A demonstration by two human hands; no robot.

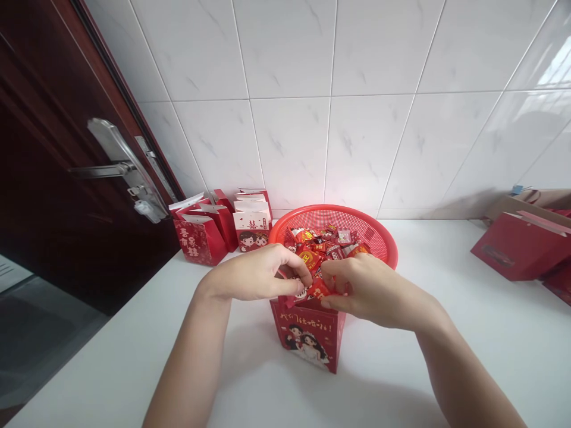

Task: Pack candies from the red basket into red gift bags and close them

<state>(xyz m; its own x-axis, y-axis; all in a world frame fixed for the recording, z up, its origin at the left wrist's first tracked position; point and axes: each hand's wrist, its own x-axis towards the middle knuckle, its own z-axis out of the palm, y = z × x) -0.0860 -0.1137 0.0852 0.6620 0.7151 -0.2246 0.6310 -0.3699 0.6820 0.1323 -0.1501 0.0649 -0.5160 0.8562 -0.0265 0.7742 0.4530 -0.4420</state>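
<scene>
A red gift box printed with a cartoon bride and groom stands upright in the middle, its top open. Above its opening, my left hand pinches a red wrapped candy between thumb and fingers. My right hand faces it from the other side, fingers curled and closed at a red candy packet over the box's rim. Right behind is a red plastic basket heaped with candies in mostly red wrappers. The hands partly hide the candies and the box's top edge.
Several gift boxes, some red and one white and red, stand by the wall at left. More red packaging lies beside a cardboard box at right. A dark door with a metal handle borders the white table.
</scene>
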